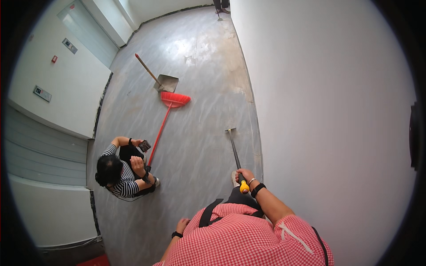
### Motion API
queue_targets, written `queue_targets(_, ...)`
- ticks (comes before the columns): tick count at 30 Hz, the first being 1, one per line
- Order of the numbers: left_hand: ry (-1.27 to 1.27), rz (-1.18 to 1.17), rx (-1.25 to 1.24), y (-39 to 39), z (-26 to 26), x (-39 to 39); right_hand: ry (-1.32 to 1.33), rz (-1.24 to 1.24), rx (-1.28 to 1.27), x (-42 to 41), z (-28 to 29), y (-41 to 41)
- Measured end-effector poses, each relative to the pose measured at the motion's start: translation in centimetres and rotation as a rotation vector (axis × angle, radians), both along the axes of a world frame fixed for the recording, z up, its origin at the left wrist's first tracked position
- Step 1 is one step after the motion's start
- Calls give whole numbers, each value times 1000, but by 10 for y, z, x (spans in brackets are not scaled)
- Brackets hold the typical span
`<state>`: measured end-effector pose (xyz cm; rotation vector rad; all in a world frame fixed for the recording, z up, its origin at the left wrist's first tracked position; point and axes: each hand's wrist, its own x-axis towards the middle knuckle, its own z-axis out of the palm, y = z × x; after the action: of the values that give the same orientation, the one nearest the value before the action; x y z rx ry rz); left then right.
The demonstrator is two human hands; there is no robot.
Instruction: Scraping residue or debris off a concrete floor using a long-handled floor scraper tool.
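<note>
My right hand [245, 174] grips the dark handle of a long-handled floor scraper [235, 149], just above its yellow end. The scraper's flat blade rests on the grey floor, close to the foot of the white wall at the right. At my left side, my left hand [183, 224] hangs by my checked shirt, partly hidden by it; whether its fingers are apart does not show. A red broom [175, 99] lies on the floor ahead to the left, its bristles against or beside a metal dustpan [168, 83] with a wooden handle.
A co-worker [111, 169] in a striped top sits low at the left, holding a phone [144, 146]. The white wall [319, 99] runs along my right. Elevator doors [43, 146] are at the left. Another person's legs [222, 5] and a tool show at the far end.
</note>
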<state>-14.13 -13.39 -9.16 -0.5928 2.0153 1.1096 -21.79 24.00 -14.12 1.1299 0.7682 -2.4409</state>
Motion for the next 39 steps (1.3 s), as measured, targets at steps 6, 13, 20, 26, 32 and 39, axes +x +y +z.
queue_targets(6, 20, 31, 75, 5, -16, -1, -132, 39, 87, -19, 7, 1)
queue_targets(13, -5, 46, 39, 54, 13, -31, -148, 109, -15, -46, 23, 21)
queue_targets(20, -57, 71, 65, 80, 4, -68, -184, -30, -254, -72, 26, 42)
queue_targets(26, -90, 102, 153, 87, -22, -93, -149, -58, -335, -80, 27, 58)
queue_targets(32, -154, 87, 178, 109, -29, -118, -148, -159, -499, -89, 28, 80)
queue_targets(39, -170, 216, 308, 89, -68, -136, -124, -217, -565, -99, 35, 97)
